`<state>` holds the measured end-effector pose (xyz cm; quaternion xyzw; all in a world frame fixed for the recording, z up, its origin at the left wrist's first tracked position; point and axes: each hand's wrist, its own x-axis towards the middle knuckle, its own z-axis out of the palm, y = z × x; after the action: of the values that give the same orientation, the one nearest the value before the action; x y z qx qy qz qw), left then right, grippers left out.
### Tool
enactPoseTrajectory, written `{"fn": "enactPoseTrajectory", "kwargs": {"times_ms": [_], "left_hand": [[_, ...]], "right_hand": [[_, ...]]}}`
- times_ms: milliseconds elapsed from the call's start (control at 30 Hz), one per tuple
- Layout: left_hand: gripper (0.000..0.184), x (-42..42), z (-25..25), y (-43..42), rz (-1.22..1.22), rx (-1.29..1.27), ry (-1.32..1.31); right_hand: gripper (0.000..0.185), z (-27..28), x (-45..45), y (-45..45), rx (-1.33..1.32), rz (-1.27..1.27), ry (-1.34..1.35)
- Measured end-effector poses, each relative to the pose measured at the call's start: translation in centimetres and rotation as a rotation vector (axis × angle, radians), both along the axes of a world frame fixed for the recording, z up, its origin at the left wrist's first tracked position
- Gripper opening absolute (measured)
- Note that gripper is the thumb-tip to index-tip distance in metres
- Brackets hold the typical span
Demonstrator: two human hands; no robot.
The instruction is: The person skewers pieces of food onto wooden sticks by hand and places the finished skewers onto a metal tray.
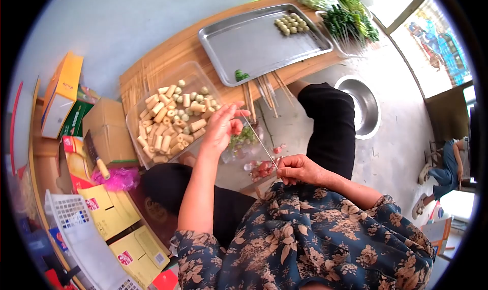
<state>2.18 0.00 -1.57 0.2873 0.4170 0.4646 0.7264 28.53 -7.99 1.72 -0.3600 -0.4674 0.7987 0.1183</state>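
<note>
My right hand (297, 170) pinches one end of a thin wooden skewer (262, 143) in front of my chest. At the skewer's other end, the fingers of my left hand (223, 128) are curled in with their tips on it. No food shows on the stick between the hands. Left of my left hand is a clear plastic tub (190, 69) with many beige tube-shaped pieces (161, 132) and pale round balls (204, 90). Beyond the hands, a metal tray (239, 38) carries a group of greenish balls (291, 24) and a small green bundle (241, 75).
Several skewers (267, 93) stick out over the edge of the wooden table (137, 79). Leafy greens (345, 23) stand at the far right, above a steel basin (367, 107) on the floor. Cardboard boxes (109, 130) and a knife (99, 163) are at left. Another person (450, 165) sits at right.
</note>
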Motion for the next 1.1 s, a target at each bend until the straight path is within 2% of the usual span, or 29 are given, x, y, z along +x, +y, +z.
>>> {"fn": "enactPoseTrajectory", "kwargs": {"times_ms": [67, 200, 267, 367, 433, 467, 500, 533, 567, 600, 733, 800, 933, 1000, 1033, 1100], "left_hand": [[0.020, -0.4, -0.4, -0.1, 0.007, 0.031, -0.039], [0.015, -0.3, -0.4, -0.1, -0.033, 0.053, -0.053], [0.015, 0.2, -0.1, -0.5, -0.095, 0.055, -0.033], [0.015, 0.5, 0.0, -0.8, -0.209, 0.071, 0.032], [0.019, 0.0, 0.0, -0.6, -0.285, 0.162, 0.414], [0.023, -0.8, 0.0, -0.4, -0.208, 0.246, 0.667], [0.026, -2.4, -0.5, -0.4, -0.079, 0.451, 1.031], [0.025, -3.8, 0.0, -0.4, 0.027, 0.541, 1.410], [0.023, -5.2, -0.2, -0.3, 0.077, 0.507, 1.642], [0.022, -5.9, 0.9, -0.5, 0.053, 0.396, 1.708], [0.024, -8.1, -2.0, -0.5, 0.052, 0.389, 1.765], [0.023, -8.1, -3.2, -0.7, -0.079, 0.417, 1.864], [0.024, -8.2, -3.4, -0.4, -0.015, 0.431, 1.824], [0.023, -8.4, -3.3, 0.3, 0.064, 0.246, 1.582], [0.023, -8.5, -3.3, 0.6, 0.061, 0.249, 1.583], [0.020, -8.8, -3.4, 1.0, 0.280, 0.077, 0.857]], "right_hand": [[0.020, -0.6, -0.7, 0.0, 0.009, 0.058, -0.016], [0.020, -2.0, -2.3, 0.3, 0.149, 0.099, 0.024], [0.022, -2.4, -3.4, 0.2, 0.176, 0.000, 0.091], [0.021, -2.4, -4.4, 1.2, 0.120, -0.140, 0.044], [0.020, -1.5, -4.4, 1.9, 0.090, -0.129, 0.002], [0.020, -1.4, -4.5, 2.1, 0.084, -0.181, 0.004], [0.020, -1.3, -4.6, 2.1, 0.077, -0.234, 0.005], [0.020, -1.2, -4.6, 2.2, 0.088, -0.237, 0.012], [0.020, -1.2, -4.4, 2.1, 0.087, -0.236, 0.011], [0.019, -1.2, -4.2, 2.0, 0.088, -0.249, 0.009], [0.019, -0.4, -4.1, 1.7, 0.075, -0.230, -0.006], [0.020, -0.4, -4.0, 1.6, 0.100, -0.226, -0.011], [0.020, -0.4, -4.0, 1.5, 0.108, -0.210, 0.025], [0.021, 0.1, -4.1, 1.5, 0.128, -0.206, 0.023], [0.023, 0.4, -4.2, 1.5, 0.149, -0.200, 0.020], [0.023, 0.8, -4.5, 1.4, 0.159, -0.194, 0.030]]}}
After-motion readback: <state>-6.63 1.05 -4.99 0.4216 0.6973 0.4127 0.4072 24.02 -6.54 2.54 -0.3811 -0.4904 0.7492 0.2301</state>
